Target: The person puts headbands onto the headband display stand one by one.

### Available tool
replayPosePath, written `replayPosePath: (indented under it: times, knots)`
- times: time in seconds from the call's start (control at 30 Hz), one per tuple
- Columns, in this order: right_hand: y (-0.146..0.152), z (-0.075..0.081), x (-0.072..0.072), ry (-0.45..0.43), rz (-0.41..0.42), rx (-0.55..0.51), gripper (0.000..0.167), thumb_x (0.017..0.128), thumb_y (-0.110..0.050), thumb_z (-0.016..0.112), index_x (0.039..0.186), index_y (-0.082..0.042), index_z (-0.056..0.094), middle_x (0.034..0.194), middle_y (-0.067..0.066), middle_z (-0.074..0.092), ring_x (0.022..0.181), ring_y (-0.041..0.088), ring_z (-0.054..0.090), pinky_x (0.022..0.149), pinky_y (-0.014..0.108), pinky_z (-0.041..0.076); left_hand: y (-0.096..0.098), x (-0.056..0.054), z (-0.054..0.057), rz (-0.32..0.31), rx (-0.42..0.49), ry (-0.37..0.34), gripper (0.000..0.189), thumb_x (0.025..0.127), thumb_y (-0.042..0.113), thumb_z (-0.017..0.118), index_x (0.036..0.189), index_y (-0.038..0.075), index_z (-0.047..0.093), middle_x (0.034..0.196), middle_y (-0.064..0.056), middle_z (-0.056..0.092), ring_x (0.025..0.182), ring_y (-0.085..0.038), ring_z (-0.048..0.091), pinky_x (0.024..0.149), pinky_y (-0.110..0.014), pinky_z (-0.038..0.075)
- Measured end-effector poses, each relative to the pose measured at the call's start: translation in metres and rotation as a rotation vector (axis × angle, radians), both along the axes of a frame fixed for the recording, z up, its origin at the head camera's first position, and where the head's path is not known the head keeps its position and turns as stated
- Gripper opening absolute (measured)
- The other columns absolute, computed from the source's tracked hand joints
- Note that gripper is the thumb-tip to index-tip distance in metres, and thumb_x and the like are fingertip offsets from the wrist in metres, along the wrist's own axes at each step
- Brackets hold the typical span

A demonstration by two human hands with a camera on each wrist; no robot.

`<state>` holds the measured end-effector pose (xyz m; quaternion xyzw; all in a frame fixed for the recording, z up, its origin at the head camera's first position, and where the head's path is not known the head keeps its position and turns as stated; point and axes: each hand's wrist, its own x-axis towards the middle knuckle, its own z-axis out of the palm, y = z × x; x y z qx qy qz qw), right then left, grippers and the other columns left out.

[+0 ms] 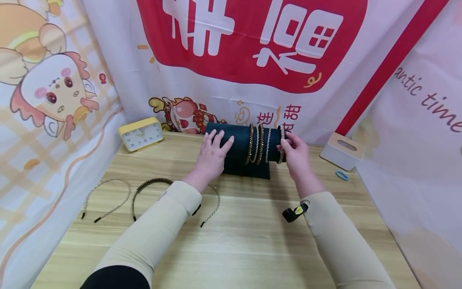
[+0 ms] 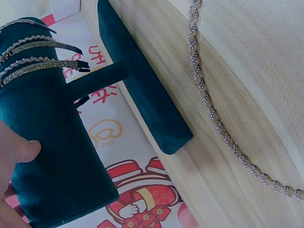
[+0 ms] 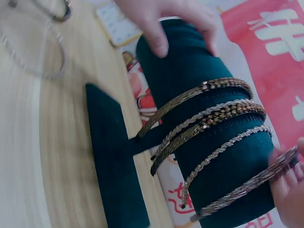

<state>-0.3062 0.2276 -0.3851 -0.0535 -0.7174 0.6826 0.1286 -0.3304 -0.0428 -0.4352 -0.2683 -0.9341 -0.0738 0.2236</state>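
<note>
A dark green velvet headband stand (image 1: 236,142) with a horizontal roll stands at the back of the table. Several beaded headbands (image 3: 213,116) hang side by side over its right half. My left hand (image 1: 211,156) holds the bare left end of the roll, its thumb and fingers spread over the velvet. At the other end my right hand (image 1: 297,154) pinches the outermost headband (image 3: 247,187), which sits over the roll. The stand's flat base (image 2: 147,90) shows below the roll in the left wrist view.
On the table at left lie more headbands: a thin beaded one (image 1: 128,192), a thick dark one (image 1: 144,185) and another beaded one (image 1: 217,200) partly behind the left sleeve. A yellow clock (image 1: 141,134) stands back left. A tissue box (image 1: 341,152) and a blue ring (image 1: 341,175) are at right.
</note>
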Motion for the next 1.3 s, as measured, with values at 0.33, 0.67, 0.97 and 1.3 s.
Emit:
replayPosePath:
  times: [0.33,0.67,0.97,1.3]
  knots:
    - [0.006,-0.003,0.015,0.216,-0.037,0.682,0.063,0.085,0.007,0.072,0.143,0.002,0.048,0.137,0.025,0.044,0.128,0.039,0.043,0.110,0.045,0.033,0.001,0.001,0.000,0.000,0.011,0.004,0.065,0.091,0.009,0.068,0.149,0.019,0.042,0.150,-0.022,0.031,0.140,-0.044,0.022,0.117,-0.055,0.008]
    - [0.029,-0.019,0.013,0.473,0.139,1.215,0.076,0.077,0.000,0.083,0.145,-0.007,0.050,0.150,0.013,0.044,0.141,0.035,0.032,0.115,0.049,0.022,0.000,0.000,-0.001,-0.009,0.015,0.017,0.065,0.090,0.009,0.069,0.149,0.019,0.043,0.150,-0.023,0.032,0.139,-0.045,0.023,0.117,-0.055,0.007]
    - [0.041,-0.019,0.007,0.456,0.179,1.321,0.084,0.075,-0.008,0.087,0.148,-0.007,0.044,0.152,0.015,0.041,0.140,0.033,0.034,0.116,0.049,0.018,0.001,-0.002,-0.003,-0.020,0.021,0.026,0.067,0.089,0.008,0.068,0.149,0.019,0.042,0.150,-0.022,0.031,0.140,-0.045,0.023,0.117,-0.054,0.005]
    - [0.037,-0.023,0.004,0.451,0.152,1.351,0.082,0.076,-0.013,0.087,0.146,-0.006,0.045,0.152,0.015,0.040,0.141,0.032,0.034,0.117,0.049,0.013,0.001,-0.002,-0.003,-0.010,0.014,0.022,0.066,0.090,0.008,0.068,0.150,0.019,0.042,0.150,-0.023,0.031,0.140,-0.045,0.022,0.117,-0.054,0.005]
